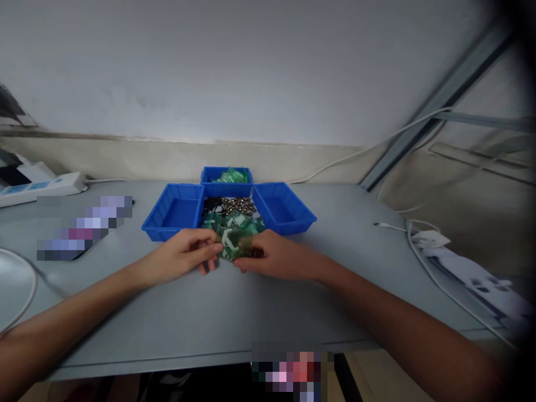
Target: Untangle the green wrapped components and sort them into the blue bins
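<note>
Between my two hands is a clear greenish plastic bag (230,244) with a pale piece showing through it. My left hand (193,252) pinches its left edge between thumb and fingers. The right edge is gripped by my right hand (268,254), whose fingers are partly hidden behind the plastic. Just beyond the hands lie more green bags (250,224) and a heap of small shiny metal pieces (240,206), with black pieces (213,205) to their left. Blue bins stand around the heap: a left one (178,213), a right one (282,207) and a back one (226,182) holding green bags.
A white power strip (46,188) lies at the far left of the grey table (234,318), near a blurred-out object (86,229). White cables and a white object (473,273) are at the right. A metal frame bar (402,134) slants up beside the wall.
</note>
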A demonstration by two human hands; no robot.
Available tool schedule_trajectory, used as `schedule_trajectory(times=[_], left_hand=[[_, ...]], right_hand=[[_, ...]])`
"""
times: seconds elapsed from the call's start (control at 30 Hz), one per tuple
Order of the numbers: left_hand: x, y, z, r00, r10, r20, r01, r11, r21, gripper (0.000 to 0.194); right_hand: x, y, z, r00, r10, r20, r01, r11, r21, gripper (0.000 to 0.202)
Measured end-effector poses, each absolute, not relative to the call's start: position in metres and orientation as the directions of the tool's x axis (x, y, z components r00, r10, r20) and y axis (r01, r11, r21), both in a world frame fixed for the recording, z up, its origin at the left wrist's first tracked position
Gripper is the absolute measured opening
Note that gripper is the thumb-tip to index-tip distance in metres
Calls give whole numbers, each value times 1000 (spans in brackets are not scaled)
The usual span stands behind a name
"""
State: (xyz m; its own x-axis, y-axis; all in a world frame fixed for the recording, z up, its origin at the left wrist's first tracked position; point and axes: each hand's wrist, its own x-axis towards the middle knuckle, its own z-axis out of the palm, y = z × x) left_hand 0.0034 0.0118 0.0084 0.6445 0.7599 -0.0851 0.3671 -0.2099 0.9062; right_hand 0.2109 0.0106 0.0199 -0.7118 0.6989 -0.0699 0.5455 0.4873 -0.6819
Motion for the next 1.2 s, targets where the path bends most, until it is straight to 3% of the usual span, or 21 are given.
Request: schedule_trajectory(times=[0.17,0.3,0.47,0.67,1.2], left_hand=[[1,12,6,655,753,-58,425,-304,853,22],[1,10,3,672,738,-59,401,-295,868,9],[1,8,1,673,736,-70,383,-266,885,13],[1,7,6,681,729,-78,395,-275,877,15],[3,7,6,657,746,-113,391,-208,896,13]], right_hand=[[210,11,20,-718,689,-97,530,451,-718,22],[212,13,20,-719,687,-102,521,437,-733,22],[213,13,19,-722,683,-108,520,434,-736,23],[213,12,16,-652,758,0,511,440,-739,25],[210,12,17,-658,752,29,507,471,-722,15]])
